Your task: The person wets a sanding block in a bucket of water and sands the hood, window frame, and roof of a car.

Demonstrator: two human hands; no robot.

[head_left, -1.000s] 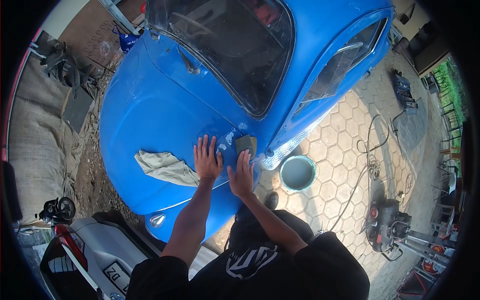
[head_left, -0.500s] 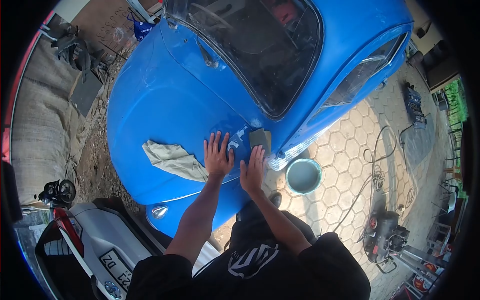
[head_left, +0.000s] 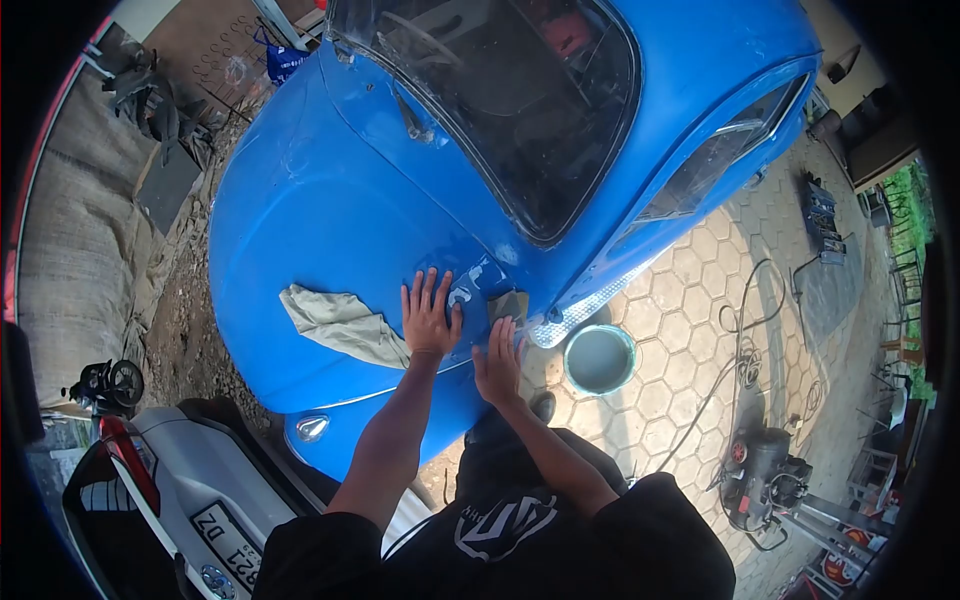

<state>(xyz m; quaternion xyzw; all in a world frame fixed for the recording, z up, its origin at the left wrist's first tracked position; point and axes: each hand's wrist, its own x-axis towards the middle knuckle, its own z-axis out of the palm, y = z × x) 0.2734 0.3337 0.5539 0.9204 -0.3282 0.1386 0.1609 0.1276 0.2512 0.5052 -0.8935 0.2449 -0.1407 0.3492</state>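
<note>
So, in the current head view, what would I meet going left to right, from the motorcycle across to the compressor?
Motorcycle → crumpled grey-green cloth on the blue car → left hand → right hand → teal-rimmed bucket → black compressor.

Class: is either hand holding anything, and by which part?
The right hand holds a dark pad by its near end, under the fingertips; the left hand, nothing.

Rear lic. plate (head_left: 228, 543) on the white car (head_left: 190, 465): "DZ" & "21" legible, char. before the 21 prob. "3"; small nos. below too tiny. Round badge (head_left: 217, 581) nr. plate: unclear. Blk. shirt (head_left: 630, 555) has wht. logo (head_left: 505, 525), ltrs. n/legible. Blue bag (head_left: 286, 62): wht. mktgs., unreadable.
</note>
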